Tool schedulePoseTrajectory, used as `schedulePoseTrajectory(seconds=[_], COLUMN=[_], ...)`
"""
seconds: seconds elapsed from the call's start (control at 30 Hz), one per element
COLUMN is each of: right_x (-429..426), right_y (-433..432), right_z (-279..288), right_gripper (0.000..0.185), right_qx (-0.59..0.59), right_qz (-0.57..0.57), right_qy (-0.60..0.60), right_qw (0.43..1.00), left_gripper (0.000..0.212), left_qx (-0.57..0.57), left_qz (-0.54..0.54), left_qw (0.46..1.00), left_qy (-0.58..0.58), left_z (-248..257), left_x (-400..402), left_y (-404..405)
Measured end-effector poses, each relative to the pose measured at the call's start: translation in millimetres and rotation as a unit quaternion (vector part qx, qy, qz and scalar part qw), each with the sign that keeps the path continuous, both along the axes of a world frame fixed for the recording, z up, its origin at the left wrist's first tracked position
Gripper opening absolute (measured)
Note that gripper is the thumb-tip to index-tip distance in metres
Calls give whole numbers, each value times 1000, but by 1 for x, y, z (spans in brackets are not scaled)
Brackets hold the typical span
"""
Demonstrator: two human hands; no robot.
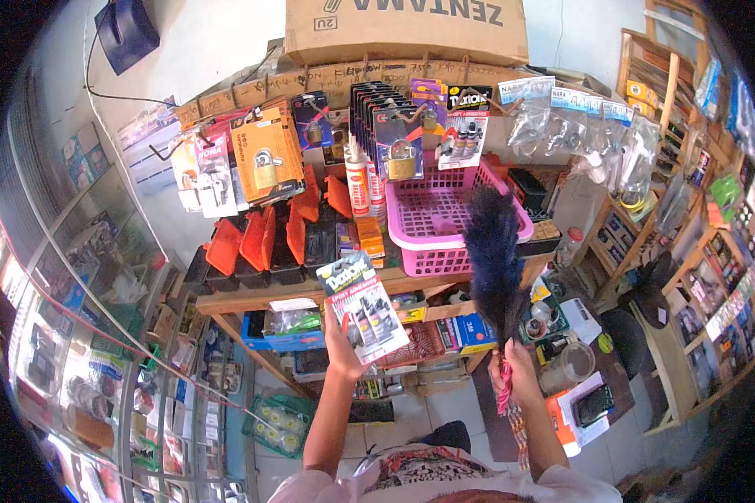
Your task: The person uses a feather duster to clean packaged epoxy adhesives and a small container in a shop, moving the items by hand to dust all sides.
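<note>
My left hand (344, 349) grips a carded pack of Dextone epoxy adhesive (366, 308) by its left edge, its printed front facing up. Upright in my right hand (514, 371) is a dark feather duster (494, 251), held by its red and pink handle. The duster's head overlaps the right side of a pink plastic basket (434, 241) on the wooden shelf. Above the basket another epoxy pack (465, 129) hangs on a hook, beside a row of carded padlocks (399, 151). Silicone sealant tubes (357, 182) stand left of the basket.
Black bins with orange lids (251, 242) line the shelf's left part (226, 304). Clear bagged parts (598, 141) hang at the right. A glass display case (100, 352) stands at the left. A phone (593, 405) and a clear plastic jar (572, 363) rest on a low table at the lower right.
</note>
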State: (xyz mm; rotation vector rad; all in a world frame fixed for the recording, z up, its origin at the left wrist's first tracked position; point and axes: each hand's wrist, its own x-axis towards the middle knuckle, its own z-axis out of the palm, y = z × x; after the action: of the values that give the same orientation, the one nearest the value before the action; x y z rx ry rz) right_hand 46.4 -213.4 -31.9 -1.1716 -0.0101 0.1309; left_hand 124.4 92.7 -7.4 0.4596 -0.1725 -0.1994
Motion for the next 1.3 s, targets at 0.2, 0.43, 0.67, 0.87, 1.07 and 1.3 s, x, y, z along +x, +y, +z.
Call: schedulePoseTrajectory(seconds=[0.2,0.43,0.67,0.87,1.07,1.3], right_x=[-12,-46,-53,-47,-56,-54], right_y=[18,51,49,60,65,80], right_z=[-30,-12,-40,-46,-74,-50], right_gripper=[29,30,18,16,12,17], right_qx=[-44,-88,-217,-276,-323,-280], right_qz=[-56,-60,-49,-46,-4,-70], right_qy=[-23,-95,-68,-106,-177,-159], right_qw=[997,990,973,954,930,944], left_gripper=[88,88,70,63,56,51], left_qx=[1,-5,-93,28,4,72], left_qz=[-8,13,32,67,156,91], left_qw=[996,993,988,993,987,993], left_qy=[-87,-121,-118,-95,-32,36], left_z=[50,79,84,77,117,106], left_x=[14,24,23,4,-16,-26], left_y=[-11,-13,-9,-20,-31,-33])
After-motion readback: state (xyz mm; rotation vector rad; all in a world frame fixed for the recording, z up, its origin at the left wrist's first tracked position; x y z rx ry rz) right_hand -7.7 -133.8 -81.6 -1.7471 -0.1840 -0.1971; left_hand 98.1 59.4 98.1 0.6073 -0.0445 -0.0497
